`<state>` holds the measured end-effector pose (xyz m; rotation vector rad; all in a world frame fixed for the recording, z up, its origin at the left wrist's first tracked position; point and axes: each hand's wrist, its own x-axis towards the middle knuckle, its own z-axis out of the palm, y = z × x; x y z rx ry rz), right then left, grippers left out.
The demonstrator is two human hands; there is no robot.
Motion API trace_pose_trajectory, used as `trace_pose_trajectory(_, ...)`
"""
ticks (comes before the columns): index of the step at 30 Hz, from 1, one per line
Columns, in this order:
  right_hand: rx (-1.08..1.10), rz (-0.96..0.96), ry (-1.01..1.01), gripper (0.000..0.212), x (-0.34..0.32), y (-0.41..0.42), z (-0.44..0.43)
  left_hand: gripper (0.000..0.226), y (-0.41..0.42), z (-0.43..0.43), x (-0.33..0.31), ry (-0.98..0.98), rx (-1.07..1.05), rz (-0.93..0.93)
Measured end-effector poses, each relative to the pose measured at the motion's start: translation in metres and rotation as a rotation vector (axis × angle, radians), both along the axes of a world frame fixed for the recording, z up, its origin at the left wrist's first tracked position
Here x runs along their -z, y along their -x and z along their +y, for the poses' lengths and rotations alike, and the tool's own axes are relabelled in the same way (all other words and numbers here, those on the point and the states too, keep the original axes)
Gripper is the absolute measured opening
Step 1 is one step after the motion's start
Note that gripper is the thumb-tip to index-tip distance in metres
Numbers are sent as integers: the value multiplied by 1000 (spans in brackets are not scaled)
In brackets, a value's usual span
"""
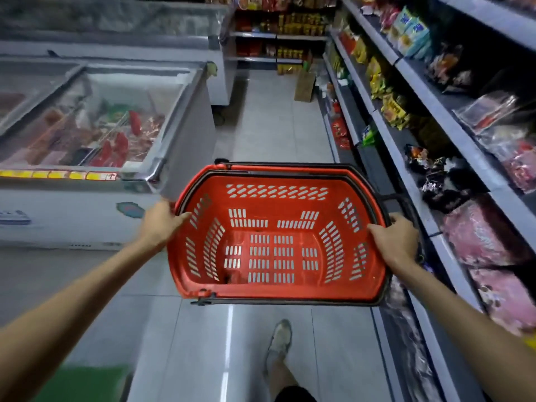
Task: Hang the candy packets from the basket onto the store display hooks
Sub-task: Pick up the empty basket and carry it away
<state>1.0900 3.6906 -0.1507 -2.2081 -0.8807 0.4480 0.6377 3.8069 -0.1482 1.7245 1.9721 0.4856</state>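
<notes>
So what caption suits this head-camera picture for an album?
Left hand and right hand grip a seemingly empty red basket by its rim between a chest freezer and stocked shelves.

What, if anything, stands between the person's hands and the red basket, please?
Nothing visible does: the left hand grips the basket at its left rim, and the right hand grips its right rim. The basket itself looks empty.
</notes>
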Motion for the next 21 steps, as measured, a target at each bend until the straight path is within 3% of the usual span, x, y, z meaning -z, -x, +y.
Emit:
trace_pose_trajectory(4,2,41,64,15,46,-22,79,36,-30,82,47,154,-79,-20)
trace_pose_trajectory(8,-14,63,115,18,100,-36,145,27,-48,137,110,258,-123,-58)
trace_pose_trajectory(15,2,181,314,42,253,-58,232,28,-68,211,273,429,-188,-171)
trace_pose_trajectory(21,123,542,505,57,408,-77,282,37,-88,259,421,501,-172,-136)
